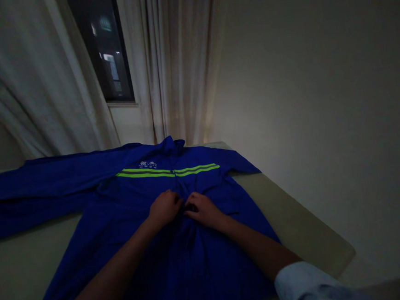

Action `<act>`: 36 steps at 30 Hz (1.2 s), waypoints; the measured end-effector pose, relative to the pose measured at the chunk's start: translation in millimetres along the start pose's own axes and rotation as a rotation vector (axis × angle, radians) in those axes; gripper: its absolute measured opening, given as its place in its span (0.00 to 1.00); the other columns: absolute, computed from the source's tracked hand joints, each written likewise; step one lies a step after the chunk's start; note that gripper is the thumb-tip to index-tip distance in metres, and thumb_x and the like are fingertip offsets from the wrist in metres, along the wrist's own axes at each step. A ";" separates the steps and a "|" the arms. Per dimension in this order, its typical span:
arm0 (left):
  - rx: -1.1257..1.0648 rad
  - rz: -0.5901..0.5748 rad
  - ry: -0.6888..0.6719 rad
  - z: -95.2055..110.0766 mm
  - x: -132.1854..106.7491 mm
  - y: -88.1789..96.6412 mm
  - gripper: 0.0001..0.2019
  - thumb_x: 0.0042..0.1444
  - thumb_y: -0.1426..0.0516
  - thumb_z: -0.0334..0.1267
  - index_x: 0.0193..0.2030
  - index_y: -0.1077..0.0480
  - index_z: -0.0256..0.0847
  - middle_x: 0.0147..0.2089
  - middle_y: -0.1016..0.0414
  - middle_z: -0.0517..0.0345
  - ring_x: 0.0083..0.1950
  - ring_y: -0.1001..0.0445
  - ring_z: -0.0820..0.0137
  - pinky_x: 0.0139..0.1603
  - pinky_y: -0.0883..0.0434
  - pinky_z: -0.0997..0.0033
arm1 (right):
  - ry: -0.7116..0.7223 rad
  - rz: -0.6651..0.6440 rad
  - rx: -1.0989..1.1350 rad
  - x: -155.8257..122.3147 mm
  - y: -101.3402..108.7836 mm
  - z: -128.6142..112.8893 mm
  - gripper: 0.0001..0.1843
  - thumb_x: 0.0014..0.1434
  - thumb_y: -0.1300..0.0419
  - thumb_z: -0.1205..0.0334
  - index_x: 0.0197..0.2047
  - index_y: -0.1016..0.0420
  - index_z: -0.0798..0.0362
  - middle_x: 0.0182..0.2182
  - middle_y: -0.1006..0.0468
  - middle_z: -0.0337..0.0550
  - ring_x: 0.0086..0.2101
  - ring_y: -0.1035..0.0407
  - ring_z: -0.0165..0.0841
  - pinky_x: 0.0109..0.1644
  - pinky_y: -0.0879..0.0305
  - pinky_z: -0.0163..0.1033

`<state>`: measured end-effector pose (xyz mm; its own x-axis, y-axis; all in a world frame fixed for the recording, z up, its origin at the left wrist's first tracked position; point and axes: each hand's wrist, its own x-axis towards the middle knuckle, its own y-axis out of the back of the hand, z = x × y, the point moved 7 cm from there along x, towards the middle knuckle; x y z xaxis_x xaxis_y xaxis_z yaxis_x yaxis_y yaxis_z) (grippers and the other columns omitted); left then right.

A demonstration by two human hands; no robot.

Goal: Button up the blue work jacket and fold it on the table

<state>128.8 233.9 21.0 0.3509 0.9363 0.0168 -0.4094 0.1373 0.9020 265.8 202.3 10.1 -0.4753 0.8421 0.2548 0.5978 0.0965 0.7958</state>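
- where does the blue jacket (pixel 180 253) lie?
- on the table (pixel 305 220), front side up, one sleeve (pixel 46 183) stretched out to the left, near the curtains (pixel 182 63).
- and the left hand (pixel 165 206) and right hand (pixel 204 209)?
- close together on the middle of the jacket's front, below the green stripes (pixel 144 173).
- how are the fingers?
- bent inward on both; whether they pinch the fabric, one cannot tell in the dim light.
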 end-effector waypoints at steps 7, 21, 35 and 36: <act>-0.320 0.147 -0.057 -18.2 -5.1 -20.9 0.12 0.71 0.51 0.45 0.47 0.29 0.44 0.46 0.18 0.54 0.47 0.19 0.64 0.48 0.28 0.68 | 0.092 0.073 -0.138 -3.1 -7.4 -14.1 0.04 0.71 0.40 0.65 0.46 0.23 0.53 0.46 0.22 0.48 0.48 0.27 0.38 0.55 0.30 0.42; -0.475 0.348 -0.050 -16.9 -12.3 -15.4 0.10 0.68 0.49 0.45 0.43 0.29 0.44 0.42 0.19 0.51 0.44 0.20 0.58 0.45 0.29 0.61 | -0.207 0.173 0.267 6.2 1.1 4.7 0.05 0.60 0.32 0.70 0.34 0.22 0.52 0.42 0.30 0.41 0.41 0.30 0.32 0.48 0.32 0.39; -0.660 0.287 -0.172 -6.7 -10.3 -7.2 0.15 0.70 0.47 0.47 0.48 0.23 0.42 0.45 0.16 0.52 0.47 0.17 0.60 0.50 0.23 0.63 | -0.235 0.323 0.218 -2.3 5.1 9.1 0.11 0.60 0.36 0.70 0.45 0.29 0.49 0.43 0.27 0.39 0.30 0.30 0.28 0.38 0.31 0.38; -0.561 0.292 -0.155 -2.4 -15.0 -6.0 0.16 0.70 0.49 0.45 0.52 0.23 0.41 0.48 0.16 0.49 0.50 0.18 0.58 0.53 0.23 0.60 | -0.229 0.312 0.230 -2.2 4.2 10.1 0.12 0.60 0.36 0.70 0.45 0.29 0.50 0.43 0.27 0.39 0.30 0.30 0.28 0.37 0.31 0.38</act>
<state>124.0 219.7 14.3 0.2588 0.9087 0.3274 -0.8690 0.0711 0.4896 275.9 206.2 7.2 -0.1094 0.9429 0.3147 0.8300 -0.0875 0.5508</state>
